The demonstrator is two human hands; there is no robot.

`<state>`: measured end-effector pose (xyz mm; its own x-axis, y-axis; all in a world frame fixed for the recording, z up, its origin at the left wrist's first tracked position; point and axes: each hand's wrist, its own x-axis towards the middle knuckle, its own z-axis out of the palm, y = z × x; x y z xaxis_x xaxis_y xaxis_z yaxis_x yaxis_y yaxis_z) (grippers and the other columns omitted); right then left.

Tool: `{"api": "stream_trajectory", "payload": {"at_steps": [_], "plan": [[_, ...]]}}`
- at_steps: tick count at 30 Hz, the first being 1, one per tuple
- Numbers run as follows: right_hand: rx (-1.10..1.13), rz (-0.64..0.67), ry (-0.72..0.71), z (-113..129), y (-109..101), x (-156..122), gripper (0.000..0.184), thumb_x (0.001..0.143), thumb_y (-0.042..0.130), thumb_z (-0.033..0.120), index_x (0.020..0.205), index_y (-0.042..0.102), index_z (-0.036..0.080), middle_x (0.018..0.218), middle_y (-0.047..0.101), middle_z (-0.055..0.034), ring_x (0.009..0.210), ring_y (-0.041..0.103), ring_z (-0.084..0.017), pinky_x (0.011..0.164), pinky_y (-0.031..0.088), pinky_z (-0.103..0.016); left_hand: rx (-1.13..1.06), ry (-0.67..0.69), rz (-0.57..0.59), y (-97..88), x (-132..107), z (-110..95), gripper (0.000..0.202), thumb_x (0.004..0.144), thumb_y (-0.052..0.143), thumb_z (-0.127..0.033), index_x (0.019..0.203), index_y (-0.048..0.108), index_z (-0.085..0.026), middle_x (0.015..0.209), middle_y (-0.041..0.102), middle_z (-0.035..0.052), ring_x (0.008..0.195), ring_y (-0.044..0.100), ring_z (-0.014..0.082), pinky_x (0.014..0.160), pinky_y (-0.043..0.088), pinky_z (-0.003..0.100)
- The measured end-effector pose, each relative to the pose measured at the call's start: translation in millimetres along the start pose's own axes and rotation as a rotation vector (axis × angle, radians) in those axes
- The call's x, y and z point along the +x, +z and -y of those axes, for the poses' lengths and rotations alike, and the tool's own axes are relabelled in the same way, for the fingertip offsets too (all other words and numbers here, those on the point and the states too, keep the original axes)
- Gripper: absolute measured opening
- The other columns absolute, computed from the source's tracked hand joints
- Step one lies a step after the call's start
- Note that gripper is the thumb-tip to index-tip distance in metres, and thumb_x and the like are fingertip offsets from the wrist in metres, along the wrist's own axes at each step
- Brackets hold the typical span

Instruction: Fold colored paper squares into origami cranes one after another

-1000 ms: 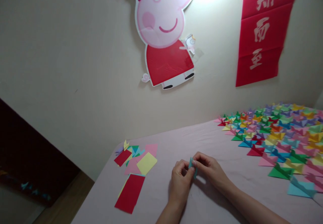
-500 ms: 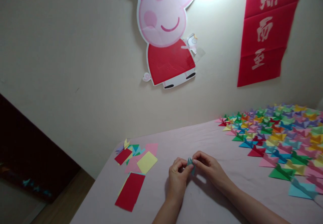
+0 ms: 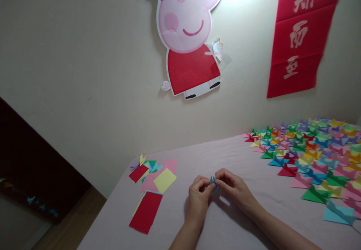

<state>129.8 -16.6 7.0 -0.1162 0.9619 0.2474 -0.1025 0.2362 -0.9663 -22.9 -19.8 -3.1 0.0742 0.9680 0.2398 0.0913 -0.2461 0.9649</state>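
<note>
Between my two hands, above the pale pink cloth, is a small folded piece of blue-green paper (image 3: pixel 213 180) with two narrow points sticking up. My left hand (image 3: pixel 199 195) pinches it from the left with thumb and fingertips. From the other side, the fingertips of my right hand (image 3: pixel 232 186) grip its right edge, with the thumb pressed against it. Fingers cover the lower part of the paper.
Several folded paper cranes (image 3: pixel 316 194) stand in rows on the right of the cloth-covered table (image 3: pixel 225 227). To the left lie a red paper stack (image 3: pixel 146 212), a yellow sheet (image 3: pixel 165 180) and mixed paper pieces. The wall (image 3: pixel 84 92) rises behind the table.
Both hands keep their pinch on the folded paper and have hardly moved. The whole view has shifted very slightly.
</note>
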Motion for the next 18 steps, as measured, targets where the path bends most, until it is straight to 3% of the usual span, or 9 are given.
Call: {"api": "stream_trajectory", "payload": {"at_steps": [18], "plan": [[0.062,0.027,0.051,-6.8,-2.5,-0.6,0.039,0.072,0.074,0.055,0.074,0.059,0.019,0.066,0.055,0.0024,0.062,0.052,-0.014,0.059,0.042,-0.028,-0.008,-0.004,-0.004,-0.5,0.0,-0.2,0.024,0.077,0.071,-0.038,0.064,0.066,-0.018,0.072,0.055,0.0005,0.072,0.048,0.0168,0.066,0.037,0.027]]}}
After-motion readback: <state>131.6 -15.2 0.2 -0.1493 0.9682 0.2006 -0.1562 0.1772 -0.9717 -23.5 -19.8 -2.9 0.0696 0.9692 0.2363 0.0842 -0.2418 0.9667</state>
